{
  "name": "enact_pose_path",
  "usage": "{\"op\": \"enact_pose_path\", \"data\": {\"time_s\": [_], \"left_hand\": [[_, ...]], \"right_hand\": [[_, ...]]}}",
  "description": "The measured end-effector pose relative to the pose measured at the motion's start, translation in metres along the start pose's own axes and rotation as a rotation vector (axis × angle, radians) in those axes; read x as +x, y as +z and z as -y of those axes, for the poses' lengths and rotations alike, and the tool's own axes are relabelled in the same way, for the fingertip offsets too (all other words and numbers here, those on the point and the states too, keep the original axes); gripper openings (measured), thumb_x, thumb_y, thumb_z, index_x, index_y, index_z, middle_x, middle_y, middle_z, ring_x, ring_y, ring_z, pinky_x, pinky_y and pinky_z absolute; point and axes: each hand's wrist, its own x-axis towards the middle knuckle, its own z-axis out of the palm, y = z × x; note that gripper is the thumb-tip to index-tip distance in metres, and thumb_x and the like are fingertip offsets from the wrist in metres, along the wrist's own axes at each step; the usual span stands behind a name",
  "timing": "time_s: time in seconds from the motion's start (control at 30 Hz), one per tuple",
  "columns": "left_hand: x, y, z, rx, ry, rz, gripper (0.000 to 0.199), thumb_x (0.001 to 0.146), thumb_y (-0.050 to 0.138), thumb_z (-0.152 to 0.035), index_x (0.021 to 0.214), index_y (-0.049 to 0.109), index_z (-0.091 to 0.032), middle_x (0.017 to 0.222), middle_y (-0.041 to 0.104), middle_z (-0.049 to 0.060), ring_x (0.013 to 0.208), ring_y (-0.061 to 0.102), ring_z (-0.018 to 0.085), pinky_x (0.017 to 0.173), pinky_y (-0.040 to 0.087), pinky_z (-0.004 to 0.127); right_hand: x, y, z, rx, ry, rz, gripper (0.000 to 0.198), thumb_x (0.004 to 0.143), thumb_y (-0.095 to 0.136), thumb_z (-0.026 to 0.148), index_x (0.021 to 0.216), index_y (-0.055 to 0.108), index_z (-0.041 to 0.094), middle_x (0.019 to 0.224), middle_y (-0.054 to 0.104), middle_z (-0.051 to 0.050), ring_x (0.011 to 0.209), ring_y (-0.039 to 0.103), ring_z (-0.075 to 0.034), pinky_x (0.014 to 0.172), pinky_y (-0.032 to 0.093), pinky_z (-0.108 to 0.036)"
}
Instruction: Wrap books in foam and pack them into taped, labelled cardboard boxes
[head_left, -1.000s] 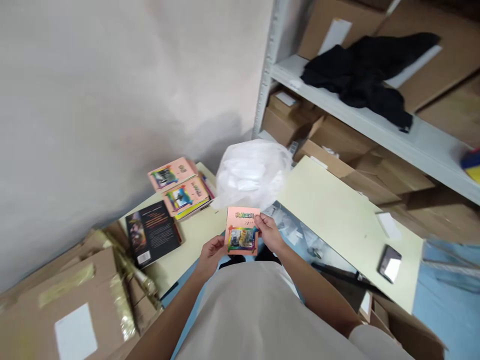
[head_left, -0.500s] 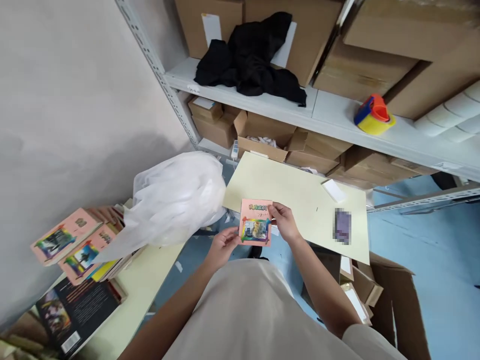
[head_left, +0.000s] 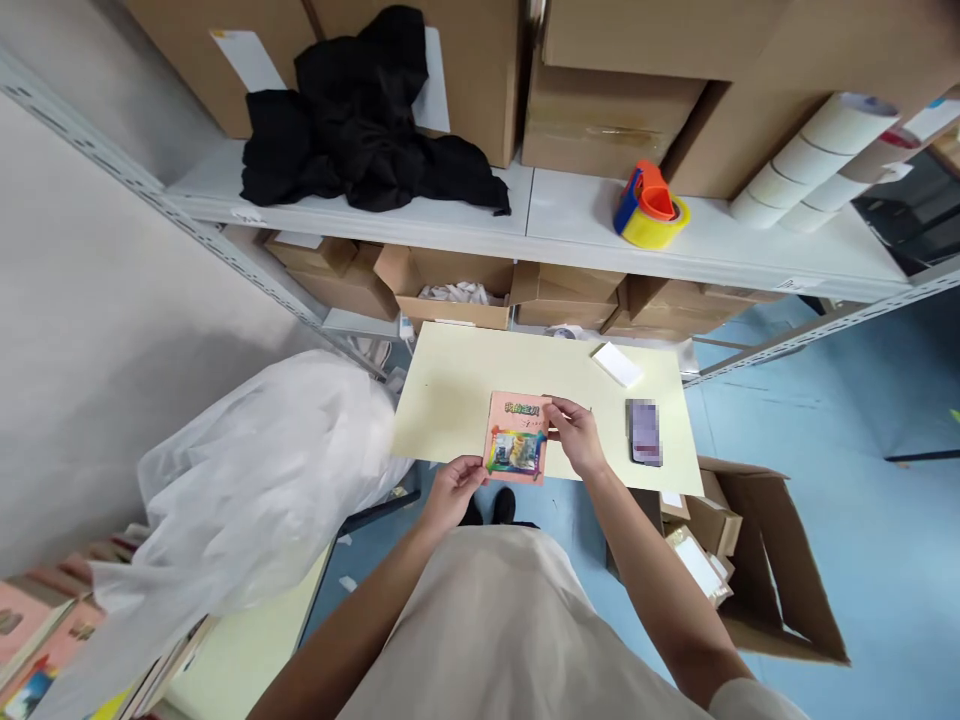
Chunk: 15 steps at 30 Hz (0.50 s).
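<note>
A small pink book [head_left: 516,440], its cover bearing a rainbow-framed picture and Chinese characters, is held up in front of me, cover toward me. My left hand [head_left: 452,490] pinches its lower left corner. At its upper right edge, my right hand [head_left: 576,435] grips with the thumb on the cover. The book is over the near edge of a pale yellow table [head_left: 465,372]. On that table, right of my hands, lie a phone [head_left: 645,432] and a white pad or small box [head_left: 616,365].
White plastic sheeting [head_left: 277,450] bulges at the left, beside stacked pink books [head_left: 37,630]. A shelf [head_left: 570,215] behind the table carries black cloth [head_left: 367,120], a tape dispenser [head_left: 651,207], label rolls [head_left: 814,155] and cartons. An open carton [head_left: 780,570] stands on the floor at right.
My view has swung to the right, so the shelf and table appear further left. Both hands still hold the pink book, which is now over the table's near edge.
</note>
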Motion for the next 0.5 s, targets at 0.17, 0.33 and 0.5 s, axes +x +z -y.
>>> {"op": "enact_pose_path", "data": {"time_s": [0.17, 0.33, 0.5], "left_hand": [[0.028, -0.008, -0.013, 0.011, 0.002, 0.031, 0.037, 0.070, 0.067, -0.048, 0.089, 0.065, -0.016, 0.078, 0.069, 0.004, 0.076, 0.064, 0.017, 0.078, 0.049, 0.031], [0.060, -0.021, -0.028, 0.046, 0.013, 0.092, 0.033, 0.071, 0.068, -0.045, 0.086, 0.066, -0.016, 0.082, 0.069, 0.005, 0.079, 0.063, 0.016, 0.075, 0.048, 0.028], [0.083, -0.029, -0.034, -0.006, -0.034, 0.155, 0.034, 0.070, 0.070, -0.043, 0.088, 0.065, -0.015, 0.081, 0.068, 0.005, 0.079, 0.064, 0.016, 0.079, 0.049, 0.030]], "right_hand": [[0.021, 0.000, 0.004, 0.027, -0.006, -0.071, 0.042, 0.067, 0.068, 0.052, 0.093, 0.067, 0.018, 0.078, 0.067, -0.004, 0.067, 0.062, -0.015, 0.061, 0.055, -0.032], [0.036, 0.010, 0.009, 0.046, -0.003, -0.133, 0.039, 0.069, 0.067, 0.051, 0.092, 0.067, 0.019, 0.081, 0.067, -0.004, 0.069, 0.062, -0.016, 0.063, 0.055, -0.033], [0.050, 0.013, 0.005, 0.062, -0.027, -0.210, 0.042, 0.068, 0.069, 0.048, 0.098, 0.065, 0.020, 0.085, 0.065, -0.003, 0.073, 0.062, -0.016, 0.066, 0.056, -0.035]]}}
